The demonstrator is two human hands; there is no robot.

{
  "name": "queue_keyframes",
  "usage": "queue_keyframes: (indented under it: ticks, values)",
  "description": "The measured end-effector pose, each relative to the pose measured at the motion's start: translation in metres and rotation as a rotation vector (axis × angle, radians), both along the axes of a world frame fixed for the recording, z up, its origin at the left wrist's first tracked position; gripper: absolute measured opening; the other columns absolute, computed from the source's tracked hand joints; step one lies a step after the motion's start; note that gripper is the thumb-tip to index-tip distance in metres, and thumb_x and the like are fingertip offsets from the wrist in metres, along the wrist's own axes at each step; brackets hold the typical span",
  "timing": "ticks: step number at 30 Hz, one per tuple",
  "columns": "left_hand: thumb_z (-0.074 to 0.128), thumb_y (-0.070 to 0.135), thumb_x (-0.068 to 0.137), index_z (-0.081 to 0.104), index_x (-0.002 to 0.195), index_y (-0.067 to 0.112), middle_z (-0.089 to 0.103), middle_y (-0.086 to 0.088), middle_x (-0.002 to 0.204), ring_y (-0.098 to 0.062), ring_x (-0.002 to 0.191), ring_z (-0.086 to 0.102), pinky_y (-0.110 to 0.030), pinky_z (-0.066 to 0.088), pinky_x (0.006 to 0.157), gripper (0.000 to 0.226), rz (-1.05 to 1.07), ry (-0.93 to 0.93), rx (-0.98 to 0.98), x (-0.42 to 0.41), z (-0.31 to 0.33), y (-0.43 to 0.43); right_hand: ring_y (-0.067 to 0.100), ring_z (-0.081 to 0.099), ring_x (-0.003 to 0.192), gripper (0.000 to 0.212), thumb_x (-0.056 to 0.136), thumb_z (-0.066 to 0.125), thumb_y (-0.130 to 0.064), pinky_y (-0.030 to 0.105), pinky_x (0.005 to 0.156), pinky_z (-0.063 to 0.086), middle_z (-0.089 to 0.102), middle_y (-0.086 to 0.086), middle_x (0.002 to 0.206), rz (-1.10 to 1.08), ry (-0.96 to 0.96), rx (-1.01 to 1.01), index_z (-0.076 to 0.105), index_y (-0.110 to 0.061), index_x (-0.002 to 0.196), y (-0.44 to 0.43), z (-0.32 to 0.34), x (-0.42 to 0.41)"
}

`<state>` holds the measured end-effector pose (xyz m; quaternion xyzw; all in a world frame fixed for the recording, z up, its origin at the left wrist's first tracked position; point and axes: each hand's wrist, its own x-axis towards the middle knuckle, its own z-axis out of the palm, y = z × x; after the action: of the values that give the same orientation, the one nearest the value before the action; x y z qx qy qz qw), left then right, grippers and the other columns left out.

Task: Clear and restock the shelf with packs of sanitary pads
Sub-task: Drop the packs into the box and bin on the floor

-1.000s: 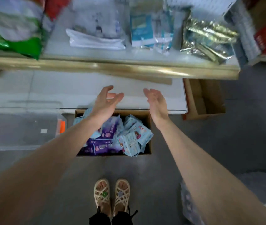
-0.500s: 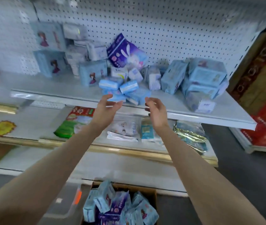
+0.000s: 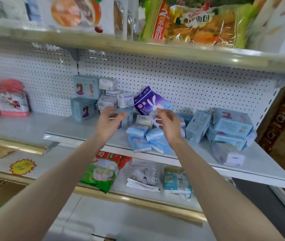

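Deep purple with a white rabbit on the leaning pack; pale blue on the stacked packs to the right and on the small front packs; pale blue with a purple-dressed cartoon girl on the left boxes; white with blue print on the small wrapped packs. White on the shelf, white dotted with dark holes on the pegboard. Green and white on the bag below, yellow on the starburst sticker, gold on the lower trim, pink and white on the blurred far-left pack
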<state>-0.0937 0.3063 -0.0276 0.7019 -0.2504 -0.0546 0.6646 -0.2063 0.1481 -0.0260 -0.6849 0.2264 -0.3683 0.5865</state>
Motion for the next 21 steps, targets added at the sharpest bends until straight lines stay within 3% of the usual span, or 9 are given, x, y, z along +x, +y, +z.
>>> queue_keyframes:
  ticks: [5, 9, 12, 16, 18, 21]
  values:
    - [0.066, 0.03, 0.091, 0.049, 0.126, 0.014, 0.056, 0.009, 0.091, -0.006, 0.082, 0.055, -0.028, 0.046, 0.075, 0.043, 0.024, -0.029, -0.002, 0.056, -0.001, 0.011, 0.022, 0.063, 0.095, 0.024, 0.095, 0.061, -0.034, 0.033, 0.088, 0.048, 0.066, 0.008, 0.103, 0.0, -0.008, 0.0, 0.061, -0.013, 0.107, 0.008, 0.005, 0.047]
    - [0.067, 0.033, 0.09, 0.049, 0.122, 0.016, 0.062, -0.004, 0.109, -0.017, 0.097, 0.058, -0.033, 0.047, 0.084, 0.041, 0.017, -0.043, 0.027, 0.114, -0.002, 0.02, 0.02, 0.06, 0.089, 0.017, 0.094, 0.062, -0.03, 0.038, 0.093, 0.047, 0.064, 0.008, 0.099, 0.006, -0.033, 0.007, 0.061, -0.014, 0.1, 0.018, 0.006, 0.106]
    - [0.068, 0.027, 0.089, 0.05, 0.113, 0.018, 0.063, -0.01, 0.11, -0.021, 0.092, 0.058, -0.034, 0.047, 0.084, 0.031, 0.015, -0.013, 0.009, 0.174, -0.006, 0.028, 0.02, 0.062, 0.089, 0.03, 0.091, 0.066, -0.034, 0.039, 0.095, 0.047, 0.065, 0.005, 0.098, -0.017, -0.037, 0.033, 0.06, -0.011, 0.108, 0.029, 0.0, 0.167]
    - [0.069, 0.029, 0.089, 0.053, 0.124, 0.012, 0.063, -0.007, 0.113, -0.023, 0.099, 0.062, -0.038, 0.049, 0.091, 0.042, -0.004, -0.015, 0.071, 0.254, -0.006, 0.037, 0.025, 0.064, 0.105, 0.024, 0.087, 0.069, -0.042, 0.042, 0.101, 0.048, 0.067, 0.003, 0.105, -0.066, -0.017, 0.077, 0.058, -0.024, 0.099, 0.037, -0.005, 0.244]
    - [0.067, 0.028, 0.09, 0.052, 0.126, 0.013, 0.06, -0.004, 0.111, -0.02, 0.097, 0.059, -0.035, 0.048, 0.092, 0.042, -0.016, -0.018, 0.062, 0.298, -0.001, 0.041, 0.025, 0.063, 0.109, 0.02, 0.09, 0.066, -0.037, 0.043, 0.103, 0.046, 0.066, 0.003, 0.107, -0.085, -0.027, 0.09, 0.058, -0.022, 0.102, 0.042, -0.002, 0.286]
    - [0.067, 0.022, 0.09, 0.054, 0.121, 0.016, 0.058, 0.001, 0.103, -0.015, 0.093, 0.056, -0.025, 0.043, 0.083, 0.034, -0.032, -0.004, 0.029, 0.348, -0.001, 0.042, 0.022, 0.062, 0.106, 0.032, 0.091, 0.066, -0.036, 0.037, 0.099, 0.046, 0.064, 0.0, 0.106, -0.108, -0.033, 0.101, 0.06, -0.013, 0.113, 0.05, -0.002, 0.331]
